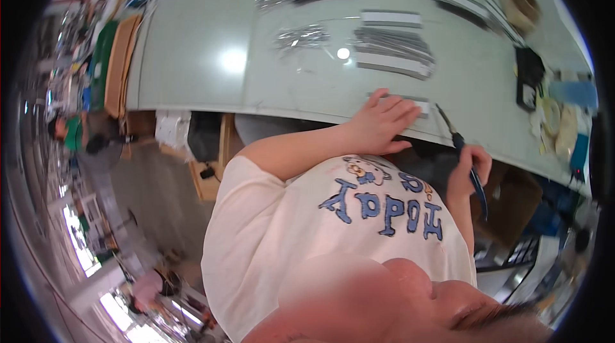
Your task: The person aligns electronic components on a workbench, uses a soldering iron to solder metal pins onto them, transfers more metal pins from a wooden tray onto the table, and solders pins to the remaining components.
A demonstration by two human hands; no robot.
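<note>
Gripped in the closed right hand [473, 167] is a long, slender tool with a dark blue handle and a pointed metal end [458, 140]; whether it is pliers, a blade or an iron, I cannot tell; the left hand [383, 122] is laid open, palm down, its fingers over a short, flat, pale strip with grey edges [420, 106], which lies at the near edge of the glossy, pale green worktable [192, 35]; the tool's tip is just beside the strip's right end, seemingly not touching.

I judge the step to be steadying the strip for the tool; light, even pressure from flat fingers should hold it without bending; the fingertips are best drawn back from the right end, clear of the point; a little more table under the strip would give firmer support; the layered stack of grey and whitish strips [394, 53] beyond is best left undisturbed.

As for writing, large blue lettering [388, 215] crosses the cream short-sleeved T-shirt [282, 247], upside down from this view; the black, boxy object [528, 74] at the right bears a pale patch, perhaps a label, too small to read; I can make out no brand on strip or tool.
</note>
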